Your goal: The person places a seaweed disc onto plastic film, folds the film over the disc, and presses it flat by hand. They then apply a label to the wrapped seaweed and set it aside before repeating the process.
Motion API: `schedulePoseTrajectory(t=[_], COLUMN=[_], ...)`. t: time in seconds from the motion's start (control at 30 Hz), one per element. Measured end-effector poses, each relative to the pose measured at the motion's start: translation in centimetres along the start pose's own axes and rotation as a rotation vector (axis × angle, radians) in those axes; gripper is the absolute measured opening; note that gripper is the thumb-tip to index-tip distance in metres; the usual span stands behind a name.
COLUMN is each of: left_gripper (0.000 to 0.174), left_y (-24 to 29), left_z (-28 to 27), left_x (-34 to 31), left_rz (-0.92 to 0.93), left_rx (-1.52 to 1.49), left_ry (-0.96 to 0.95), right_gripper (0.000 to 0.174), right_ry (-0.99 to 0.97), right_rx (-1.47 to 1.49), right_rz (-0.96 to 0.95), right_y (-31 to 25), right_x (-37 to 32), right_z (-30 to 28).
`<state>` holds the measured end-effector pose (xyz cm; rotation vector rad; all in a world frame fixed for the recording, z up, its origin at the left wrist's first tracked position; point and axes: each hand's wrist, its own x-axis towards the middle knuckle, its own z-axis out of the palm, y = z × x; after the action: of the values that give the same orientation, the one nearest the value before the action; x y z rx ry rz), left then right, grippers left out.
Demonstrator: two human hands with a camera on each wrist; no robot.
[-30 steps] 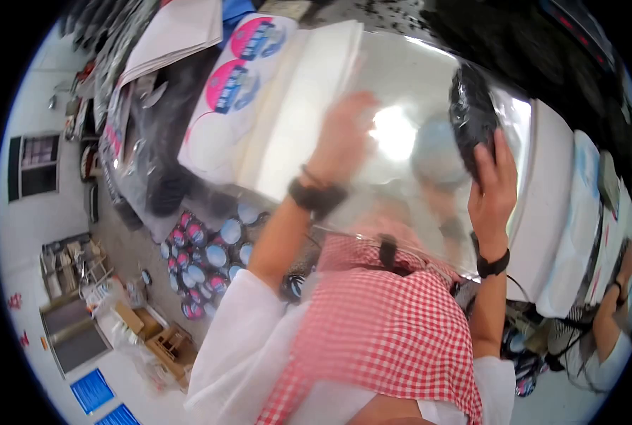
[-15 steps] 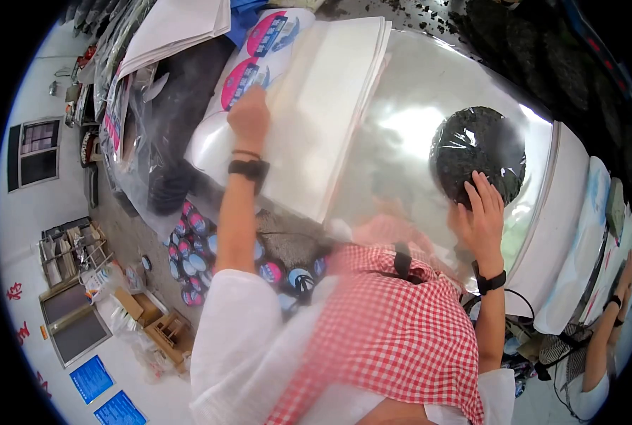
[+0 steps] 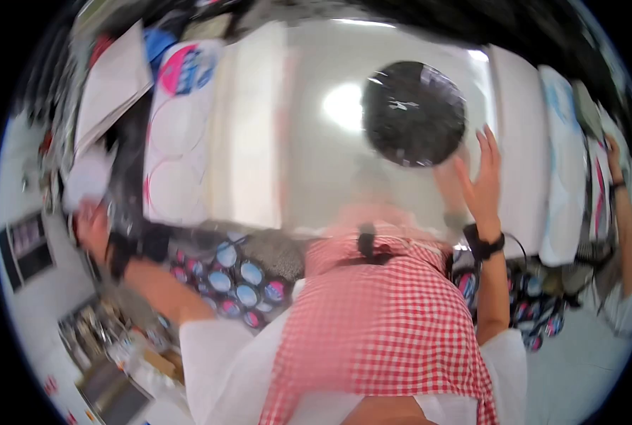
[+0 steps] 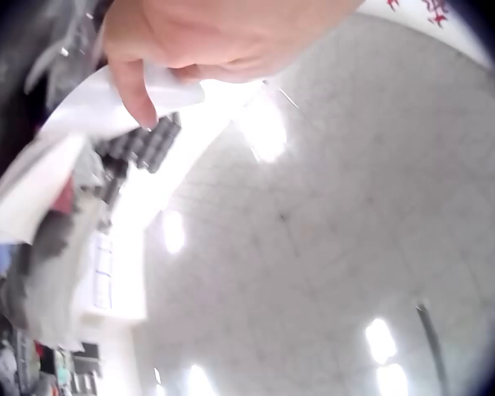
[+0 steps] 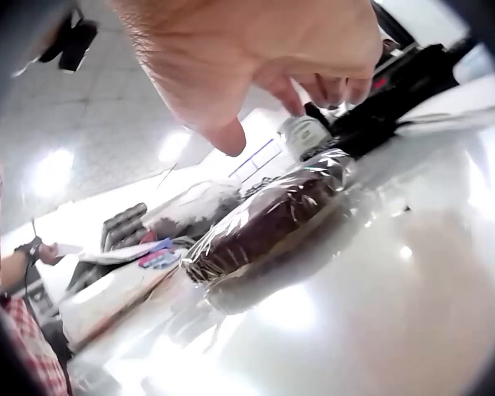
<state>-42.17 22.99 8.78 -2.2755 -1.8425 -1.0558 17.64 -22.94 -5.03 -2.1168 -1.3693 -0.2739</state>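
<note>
My left hand (image 3: 93, 227) is stretched far out to the left and pinches a round white label (image 3: 89, 178). In the left wrist view the thumb presses on the label's pale surface (image 4: 91, 107), which bends slightly. A round black pack (image 3: 415, 117), looking like dried seaweed in clear wrap, lies flat on the shiny metal tabletop (image 3: 316, 177). In the right wrist view the pack (image 5: 268, 227) shows side-on. Just at its near right side my right hand (image 3: 482, 188) hovers with spread fingers, holding nothing.
Left of the tabletop lie a stack of white sheets (image 3: 249, 142) and a label sheet (image 3: 185, 71) with blank circles. On the right are a white board (image 3: 521, 142) and another person's arm (image 3: 624, 219). Labelled round packs (image 3: 249, 294) lie below the table edge.
The left hand has moved from the label sheet out to the far left, now with a label. Another circle on the sheet is blank. The right hand has come off the black pack.
</note>
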Motion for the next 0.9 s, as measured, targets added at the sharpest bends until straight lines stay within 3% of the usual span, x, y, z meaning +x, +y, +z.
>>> schedulePoseTrajectory(t=[0.03,0.13,0.17,0.2,0.23,0.27,0.3,0.37,0.47,0.57,0.67,0.77,0.87,0.9], left_gripper=[0.024,0.02,0.02,0.02,0.015,0.015,0.019,0.015,0.014,0.012,0.014,0.028,0.051,0.056], left_y=[4.1,20.6,25.7,30.0,28.8,34.6,40.3,43.2,43.4,43.1,44.1,44.7,46.9,47.3], left_z=[-2.4,0.8,3.4,7.0,12.8,14.9,16.9,20.0,23.0,24.2,20.7,18.0,23.1,24.4], left_x=[-0.3,-5.8,-9.1,-13.0,-17.9,-20.3,-22.7,-25.9,-27.3,-27.5,-26.1,-24.3,-23.9,-24.2], left_rz=[-0.099,0.18,0.254,0.335,0.451,0.658,0.754,0.808,0.825,0.855,1.024,1.046,0.869,0.987], left_rx=[-0.084,0.118,0.225,0.264,0.138,-0.364,-0.865,-0.847,-0.851,-0.78,-0.397,-0.153,-0.55,-0.476], left_ry=[0.204,0.715,0.745,0.654,0.401,0.132,-0.224,-0.485,-0.657,-0.698,-0.742,-1.043,-0.962,-0.847], right_gripper=[0.062,0.077,0.081,0.079,0.078,0.077,0.075,0.072,0.066,0.065,0.063,0.059,0.056,0.055], right_ry=[0.011,0.111,0.087,0.069,0.048,0.023,0.025,0.025,0.049,0.061,0.054,0.037,0.029,0.033], right_rx=[0.218,0.957,0.988,0.957,0.931,0.91,0.959,1.063,0.996,0.971,0.857,0.776,0.75,0.742], right_rz=[0.234,0.966,1.004,0.959,0.907,0.855,0.859,0.867,0.843,0.843,0.793,0.784,0.784,0.777], right_y=[0.6,0.6,0.2,0.3,0.6,0.9,1.1,1.5,1.5,1.4,1.2,1.1,0.8,0.8], right_x=[-0.5,0.2,1.3,1.5,1.5,1.6,1.4,1.0,1.0,0.7,0.8,1.1,1.2,1.3], right_z=[0.7,2.4,2.2,2.5,2.8,3.1,3.6,4.5,4.7,4.9,5.2,5.1,5.0,4.9])
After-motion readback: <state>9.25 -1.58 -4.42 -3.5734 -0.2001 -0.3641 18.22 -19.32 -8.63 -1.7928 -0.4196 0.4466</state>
